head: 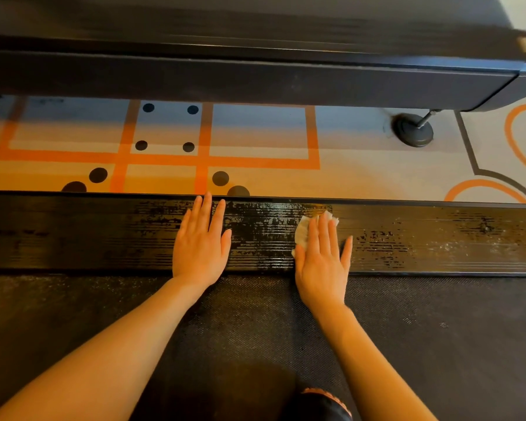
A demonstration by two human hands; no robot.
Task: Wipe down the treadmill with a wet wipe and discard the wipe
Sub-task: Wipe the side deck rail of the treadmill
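The treadmill's black ribbed side rail (104,235) runs across the view, with wet streaks in its middle and dusty specks toward the right. Below it lies the dark textured belt (255,323). My right hand (322,256) presses a crumpled white wet wipe (302,230) flat onto the rail with straight fingers; the wipe shows at the hand's left and past its fingertips. My left hand (201,241) rests flat on the rail to the left, fingers straight, holding nothing.
Beyond the rail is a patterned carpet (255,135) with orange lines and black dots. A second dark machine's frame (255,83) spans the top, with a round levelling foot (413,132) on the carpet at right. My knee (319,405) shows at the bottom.
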